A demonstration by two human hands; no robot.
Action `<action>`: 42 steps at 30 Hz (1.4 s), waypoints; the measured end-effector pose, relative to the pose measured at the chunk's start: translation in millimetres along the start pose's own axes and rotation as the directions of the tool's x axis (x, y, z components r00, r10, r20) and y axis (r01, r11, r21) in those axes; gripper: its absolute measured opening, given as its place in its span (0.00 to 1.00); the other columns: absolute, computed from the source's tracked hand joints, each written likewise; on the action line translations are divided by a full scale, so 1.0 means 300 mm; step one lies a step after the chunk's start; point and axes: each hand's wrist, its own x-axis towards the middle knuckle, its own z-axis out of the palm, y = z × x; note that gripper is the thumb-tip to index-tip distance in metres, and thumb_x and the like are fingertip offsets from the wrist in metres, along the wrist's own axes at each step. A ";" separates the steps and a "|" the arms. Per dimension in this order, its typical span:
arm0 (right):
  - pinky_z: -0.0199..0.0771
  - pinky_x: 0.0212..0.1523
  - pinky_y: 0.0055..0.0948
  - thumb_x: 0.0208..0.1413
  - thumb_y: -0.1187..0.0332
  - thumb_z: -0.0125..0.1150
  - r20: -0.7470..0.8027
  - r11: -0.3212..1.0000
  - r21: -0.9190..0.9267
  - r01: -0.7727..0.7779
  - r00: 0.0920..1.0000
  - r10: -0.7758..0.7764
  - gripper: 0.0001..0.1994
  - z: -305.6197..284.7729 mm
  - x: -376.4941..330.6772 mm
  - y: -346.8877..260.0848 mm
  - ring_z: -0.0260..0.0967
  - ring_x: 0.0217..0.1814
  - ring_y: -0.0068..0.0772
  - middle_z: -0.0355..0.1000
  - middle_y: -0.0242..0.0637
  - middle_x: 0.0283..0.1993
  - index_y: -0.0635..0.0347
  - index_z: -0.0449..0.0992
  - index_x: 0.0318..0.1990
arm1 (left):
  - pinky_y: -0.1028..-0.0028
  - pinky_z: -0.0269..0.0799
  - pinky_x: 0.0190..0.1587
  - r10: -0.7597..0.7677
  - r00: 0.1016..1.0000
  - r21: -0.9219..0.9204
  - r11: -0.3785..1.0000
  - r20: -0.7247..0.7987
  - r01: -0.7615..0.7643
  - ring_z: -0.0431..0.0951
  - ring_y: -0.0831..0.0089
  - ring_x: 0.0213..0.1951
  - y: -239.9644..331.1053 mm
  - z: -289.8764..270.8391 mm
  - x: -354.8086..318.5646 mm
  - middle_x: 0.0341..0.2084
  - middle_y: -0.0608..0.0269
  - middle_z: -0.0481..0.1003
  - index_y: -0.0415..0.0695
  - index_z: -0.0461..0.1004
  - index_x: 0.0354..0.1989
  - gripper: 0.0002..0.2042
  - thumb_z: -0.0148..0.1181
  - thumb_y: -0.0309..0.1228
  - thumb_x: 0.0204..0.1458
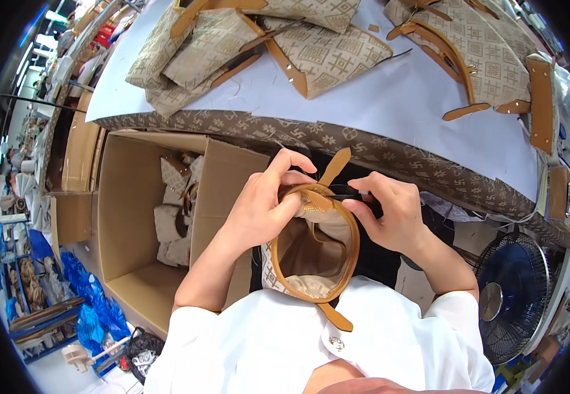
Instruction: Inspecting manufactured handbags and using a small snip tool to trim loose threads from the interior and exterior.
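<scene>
A beige patterned bag (267, 269) with tan leather trim rests upright against my lap, its round mouth facing up. Two tan tabs stick out from opposite sides of its rim. My left hand (259, 207) is closed on the far left part of the rim, thumb inside the mouth. In my right hand (393, 213) are small dark thread snips (345, 195), their tips by the rim near the far tab (335, 167). The snips' handle is mostly hidden by the fingers. Part of the bag's body is out of sight below the rim.
Several similar bag pieces (324, 56) lie on the white-covered table (377, 98) ahead. An open cardboard box (134, 197) with more pieces stands at my left. A black fan (511, 299) is at my right. Blue plastic bags (94, 295) sit at far left.
</scene>
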 end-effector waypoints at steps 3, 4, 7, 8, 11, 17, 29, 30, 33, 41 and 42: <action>0.67 0.21 0.27 0.48 0.70 0.74 -0.024 0.987 -0.126 0.100 0.994 -0.104 0.14 0.042 -0.012 0.003 0.69 0.20 0.30 0.69 0.36 0.24 0.64 0.76 0.39 | 0.77 0.71 0.36 0.024 0.999 0.003 1.000 -0.030 -0.024 0.81 0.74 0.37 -0.010 0.007 -0.007 0.37 0.52 0.82 0.41 0.66 0.50 0.17 0.48 0.20 0.50; 0.66 0.20 0.28 0.48 0.70 0.74 -0.039 0.984 -0.138 0.116 0.992 -0.122 0.13 0.047 -0.011 -0.002 0.69 0.19 0.31 0.70 0.36 0.23 0.64 0.76 0.38 | 0.73 0.72 0.36 0.034 0.999 0.017 0.999 -0.033 -0.033 0.82 0.68 0.35 -0.010 0.008 -0.011 0.36 0.50 0.82 0.41 0.66 0.50 0.17 0.48 0.21 0.49; 0.65 0.19 0.30 0.48 0.70 0.74 -0.069 0.975 -0.168 0.146 0.985 -0.159 0.12 0.062 -0.008 -0.006 0.68 0.18 0.32 0.71 0.36 0.22 0.63 0.77 0.36 | 0.70 0.74 0.36 0.038 0.999 0.036 0.999 -0.027 -0.037 0.84 0.62 0.33 -0.011 0.006 -0.018 0.35 0.48 0.82 0.42 0.65 0.50 0.18 0.47 0.21 0.48; 0.65 0.19 0.29 0.48 0.70 0.74 -0.063 0.968 -0.179 0.175 0.980 -0.189 0.12 0.070 -0.003 0.001 0.67 0.18 0.32 0.70 0.36 0.22 0.63 0.77 0.36 | 0.70 0.74 0.37 0.034 0.999 0.043 0.999 -0.020 -0.033 0.84 0.62 0.33 -0.008 0.004 -0.018 0.35 0.48 0.82 0.42 0.65 0.50 0.18 0.47 0.21 0.48; 0.63 0.18 0.28 0.47 0.70 0.75 -0.052 0.949 -0.208 0.237 0.966 -0.253 0.12 0.076 0.001 0.011 0.65 0.17 0.32 0.68 0.37 0.21 0.64 0.77 0.36 | 0.73 0.73 0.36 0.053 0.998 0.008 0.999 -0.023 -0.053 0.82 0.67 0.34 -0.013 0.006 -0.014 0.35 0.50 0.82 0.40 0.66 0.48 0.16 0.48 0.20 0.48; 0.58 0.24 0.19 0.59 0.65 0.67 -0.418 0.966 0.256 -0.016 0.900 0.125 0.12 -0.069 0.059 -0.009 0.58 0.22 0.17 0.66 0.24 0.25 0.63 0.76 0.43 | 0.75 0.74 0.37 0.503 0.833 0.062 0.862 -0.230 -0.503 0.79 0.71 0.36 0.068 -0.141 -0.017 0.38 0.58 0.79 0.40 0.81 0.37 0.12 0.52 0.16 0.49; 0.62 0.21 0.18 0.59 0.56 0.65 -0.523 0.972 -0.177 -0.156 0.851 0.041 0.14 -0.789 1.024 0.375 0.66 0.20 0.14 0.77 0.29 0.25 0.58 0.83 0.35 | 0.58 0.64 0.65 0.644 0.763 0.919 0.330 -0.051 -0.216 0.70 0.55 0.63 0.636 -0.521 0.842 0.62 0.40 0.68 0.41 0.73 0.60 0.40 0.40 0.67 0.60; 0.66 0.22 0.18 0.59 0.58 0.64 -0.472 0.972 -0.165 -0.165 0.879 0.069 0.13 -0.762 1.120 0.443 0.70 0.22 0.16 0.79 0.31 0.28 0.59 0.84 0.38 | 0.50 0.50 0.72 0.607 0.795 0.919 0.311 0.006 -0.245 0.56 0.54 0.72 0.530 -0.444 0.907 0.71 0.46 0.57 0.48 0.64 0.68 0.43 0.37 0.72 0.57; 0.73 0.25 0.23 0.57 0.61 0.61 -0.401 0.896 -0.132 -0.425 0.849 0.343 0.14 -0.648 1.354 0.627 0.79 0.29 0.22 0.81 0.38 0.31 0.64 0.84 0.40 | 0.50 0.37 0.75 0.319 0.945 0.928 0.324 0.075 -0.183 0.49 0.48 0.74 0.267 -0.349 0.981 0.72 0.50 0.55 0.53 0.60 0.71 0.39 0.36 0.68 0.60; 0.79 0.40 0.40 0.52 0.60 0.64 -0.552 0.634 -0.659 -0.404 0.832 -0.044 0.15 -0.643 1.457 0.941 0.80 0.33 0.50 0.79 0.49 0.28 0.67 0.82 0.34 | 0.54 0.47 0.73 0.422 0.903 0.488 0.773 0.082 -0.406 0.52 0.45 0.72 0.382 -0.529 0.973 0.69 0.41 0.57 0.39 0.57 0.71 0.42 0.48 0.63 0.59; 0.78 0.41 0.42 0.52 0.60 0.65 -0.571 0.699 -0.628 -0.341 0.812 -0.117 0.15 -0.643 1.464 0.859 0.79 0.34 0.52 0.79 0.50 0.27 0.67 0.82 0.33 | 0.54 0.47 0.73 0.425 0.903 0.494 0.771 0.071 -0.402 0.52 0.45 0.72 0.389 -0.545 0.968 0.69 0.41 0.57 0.39 0.57 0.71 0.42 0.48 0.63 0.59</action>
